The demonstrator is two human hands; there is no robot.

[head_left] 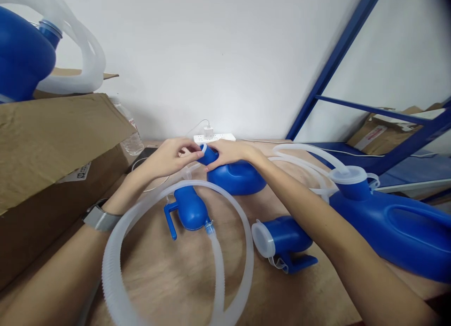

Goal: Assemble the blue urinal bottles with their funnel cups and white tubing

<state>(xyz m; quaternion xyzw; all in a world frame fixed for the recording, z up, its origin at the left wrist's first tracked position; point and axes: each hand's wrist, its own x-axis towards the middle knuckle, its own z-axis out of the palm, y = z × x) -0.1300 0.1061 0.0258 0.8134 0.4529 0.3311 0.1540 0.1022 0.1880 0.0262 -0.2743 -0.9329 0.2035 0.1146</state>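
Observation:
At the back of the table a blue plastic urinal bottle (236,179) lies on its side, its neck pointing left. My right hand (227,151) is closed around the neck from above. My left hand (173,157) has thumb and fingertips pinched at the neck's mouth, where a pale rim shows; anything between them is too small to make out. Nearer to me lies a smaller blue bottle (192,208) with a handle, joined to a coiled translucent corrugated hose (248,251). Beneath my right forearm rests another blue handled bottle (291,234) with a translucent cap (263,239).
A large blue bottle (394,227) with a capped hose stands at right. Left, a cardboard box (59,138) carries another blue bottle (23,53) and hose. A clear plastic bottle (132,140), power strip (225,137) and blue metal rack (334,53) stand near the wall.

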